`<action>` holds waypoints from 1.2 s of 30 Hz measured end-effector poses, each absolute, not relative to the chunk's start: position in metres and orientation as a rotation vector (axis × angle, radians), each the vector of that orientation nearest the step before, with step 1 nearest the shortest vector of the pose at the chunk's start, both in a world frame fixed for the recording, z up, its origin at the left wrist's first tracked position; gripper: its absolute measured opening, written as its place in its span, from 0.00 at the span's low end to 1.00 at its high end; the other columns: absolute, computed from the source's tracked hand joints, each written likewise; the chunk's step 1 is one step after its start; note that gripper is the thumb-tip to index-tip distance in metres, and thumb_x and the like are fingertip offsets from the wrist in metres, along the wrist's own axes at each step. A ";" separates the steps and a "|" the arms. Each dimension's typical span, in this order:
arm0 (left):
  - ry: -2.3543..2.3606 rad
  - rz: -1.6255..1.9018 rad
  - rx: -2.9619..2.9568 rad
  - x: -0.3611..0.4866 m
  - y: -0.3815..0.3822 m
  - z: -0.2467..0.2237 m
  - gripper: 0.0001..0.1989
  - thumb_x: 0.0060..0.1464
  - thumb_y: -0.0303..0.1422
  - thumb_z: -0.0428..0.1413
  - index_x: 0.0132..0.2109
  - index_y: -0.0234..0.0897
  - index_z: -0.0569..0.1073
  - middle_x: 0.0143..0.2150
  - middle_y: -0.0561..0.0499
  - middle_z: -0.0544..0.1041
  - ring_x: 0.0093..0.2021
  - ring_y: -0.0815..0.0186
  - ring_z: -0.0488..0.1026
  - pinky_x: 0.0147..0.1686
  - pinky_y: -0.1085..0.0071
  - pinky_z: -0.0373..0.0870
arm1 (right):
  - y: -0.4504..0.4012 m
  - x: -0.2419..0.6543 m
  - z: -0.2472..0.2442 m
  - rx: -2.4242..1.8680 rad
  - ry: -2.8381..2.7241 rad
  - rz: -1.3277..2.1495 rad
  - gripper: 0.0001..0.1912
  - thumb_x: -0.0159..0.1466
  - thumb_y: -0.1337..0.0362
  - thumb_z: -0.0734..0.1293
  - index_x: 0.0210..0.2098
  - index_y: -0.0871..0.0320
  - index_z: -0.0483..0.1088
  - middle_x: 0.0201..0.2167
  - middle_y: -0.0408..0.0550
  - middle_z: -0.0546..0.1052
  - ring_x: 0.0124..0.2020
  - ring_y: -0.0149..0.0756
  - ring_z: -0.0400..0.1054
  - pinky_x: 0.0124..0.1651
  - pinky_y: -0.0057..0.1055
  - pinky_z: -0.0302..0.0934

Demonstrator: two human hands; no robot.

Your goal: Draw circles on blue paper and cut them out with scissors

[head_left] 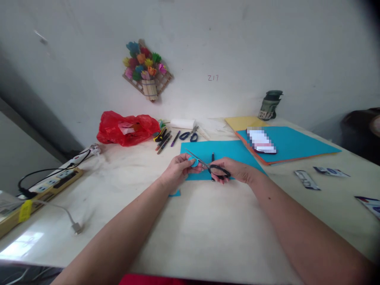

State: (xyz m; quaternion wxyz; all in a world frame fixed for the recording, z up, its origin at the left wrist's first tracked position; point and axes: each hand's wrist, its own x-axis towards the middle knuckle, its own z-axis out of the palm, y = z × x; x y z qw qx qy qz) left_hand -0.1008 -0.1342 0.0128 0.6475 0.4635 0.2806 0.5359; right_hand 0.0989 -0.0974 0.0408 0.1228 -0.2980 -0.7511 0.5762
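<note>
My left hand (178,168) pinches a small blue paper piece (194,161) near the middle of the table. My right hand (228,169) is wrapped round the black handles of a pair of scissors (219,171). The parted blades point up and to the left, next to the small piece. Under both hands lies a blue paper sheet (219,147), with a dark pen (213,157) on it, partly hidden by my right hand. A blue scrap (177,193) lies below my left hand.
A red plastic bag (127,128), several pens (164,143) and other scissors (193,137) lie behind. Stacked coloured sheets (305,142), a phone (261,141), a bottle (270,105) and small packets (307,180) are right. A power strip (53,186) is left.
</note>
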 end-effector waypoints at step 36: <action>0.877 1.336 0.961 -0.100 -0.135 0.014 0.10 0.41 0.30 0.61 0.34 0.31 0.73 0.26 0.48 0.75 0.28 0.64 0.74 0.34 0.69 0.69 | -0.091 0.088 0.028 -0.863 -1.657 1.546 0.25 0.47 0.60 0.70 0.43 0.59 0.64 0.25 0.44 0.72 0.22 0.29 0.66 0.19 0.23 0.51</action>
